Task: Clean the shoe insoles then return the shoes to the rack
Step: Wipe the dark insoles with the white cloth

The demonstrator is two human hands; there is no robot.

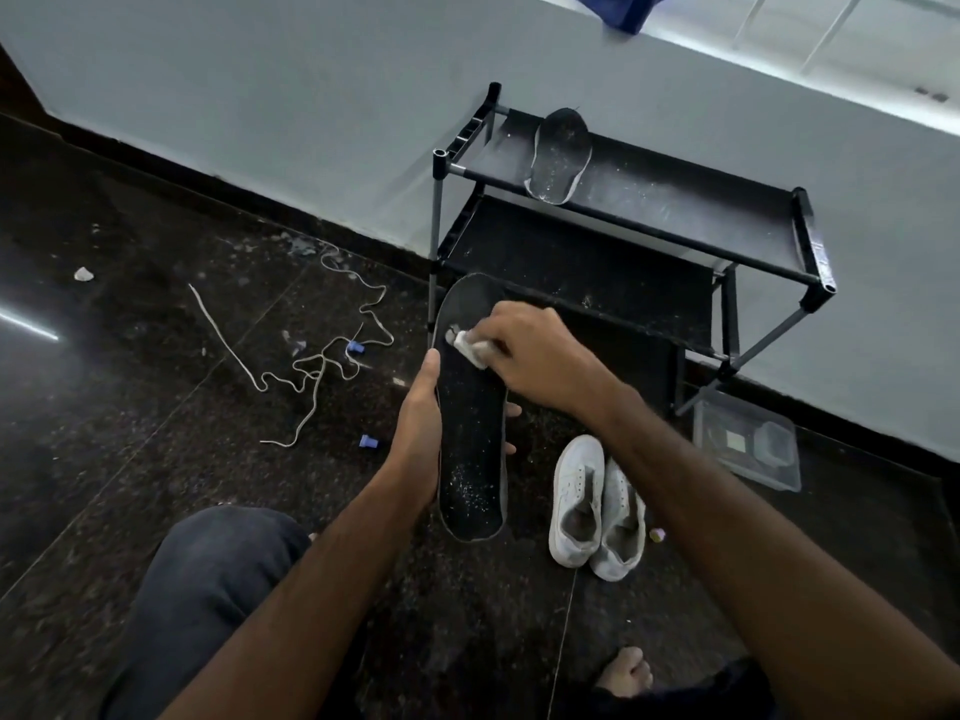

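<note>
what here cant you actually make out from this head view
- What the small white thing pinched in the right hand is: fingers cover most of it.
- Left hand fingers: hidden behind the held insole.
- Contents of the clear plastic box: too small, glare.
- Blue cloth: cut off by the top edge.

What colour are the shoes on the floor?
The shoes are white, greyish inside, seen in the head view.

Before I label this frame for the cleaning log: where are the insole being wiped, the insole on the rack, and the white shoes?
held insole (470, 449), head view, middle of its dark top face.
rack insole (560, 155), head view, centre of its speckled surface.
white shoes (576, 491), head view, the left-hand shoe's upper.
</note>
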